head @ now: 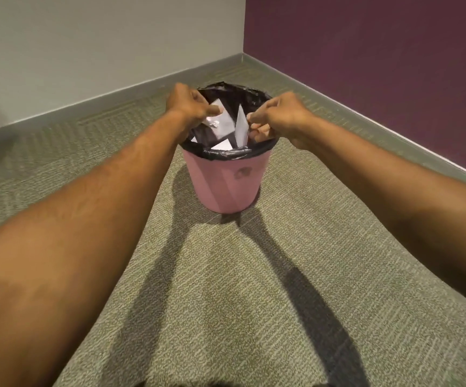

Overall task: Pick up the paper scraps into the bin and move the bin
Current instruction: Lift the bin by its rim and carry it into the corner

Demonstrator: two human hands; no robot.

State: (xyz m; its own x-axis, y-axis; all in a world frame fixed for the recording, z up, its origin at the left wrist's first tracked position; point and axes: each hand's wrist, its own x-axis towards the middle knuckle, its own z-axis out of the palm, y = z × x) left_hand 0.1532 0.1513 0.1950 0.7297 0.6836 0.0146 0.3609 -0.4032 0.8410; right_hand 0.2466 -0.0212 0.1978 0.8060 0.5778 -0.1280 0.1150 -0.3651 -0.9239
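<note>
The pink bin [226, 180] stands upright on the carpet [226, 275] near the corner, its mouth directly under both hands. The left hand [189, 106] sits over the left rim and the right hand [282, 115] over the right rim, equally near. The paper scraps [223, 124] lie inside the black liner [226, 153]. The right fingers [254, 118] appear to pinch the edge of an upright scrap [241, 125] whose long axis points down into the bin. The left fingers [212, 110] are curled, but I cannot tell whether they hold anything.
</note>
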